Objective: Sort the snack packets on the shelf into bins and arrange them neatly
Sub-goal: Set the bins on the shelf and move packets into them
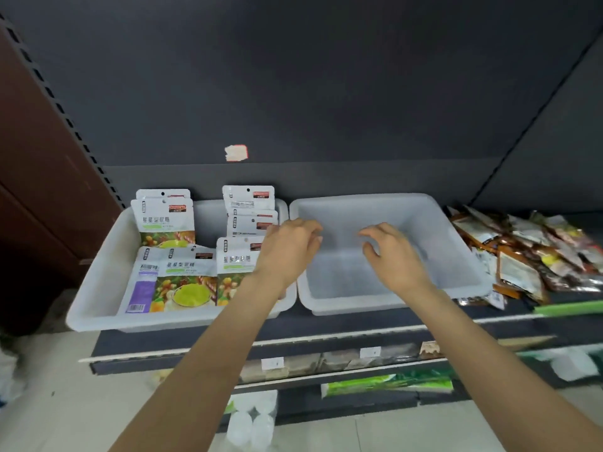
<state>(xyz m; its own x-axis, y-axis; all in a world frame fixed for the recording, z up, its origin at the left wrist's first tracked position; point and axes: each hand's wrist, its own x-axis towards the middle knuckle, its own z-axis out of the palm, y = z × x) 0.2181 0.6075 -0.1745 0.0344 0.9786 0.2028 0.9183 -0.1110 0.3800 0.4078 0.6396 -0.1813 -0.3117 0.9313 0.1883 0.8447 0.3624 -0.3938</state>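
Note:
Two white plastic bins stand side by side on the dark shelf. The left bin (98, 275) holds several white candy packets (186, 278), some upright at the back, some lying in front. Nothing lies in the right bin (456, 243). My left hand (287, 246) hovers over the seam between the bins, fingers loosely curled, holding nothing. My right hand (391, 252) hangs over the right bin with its fingers spread and relaxed. A loose pile of brown and silver snack packets (528, 252) lies on the shelf right of the bins.
The shelf's front edge (342, 334) carries price labels. Lower shelves hold green packets (388, 384) and white items (251, 422). A perforated upright and brown panel (39, 164) bound the left side. A torn sticker (235, 153) marks the dark back wall.

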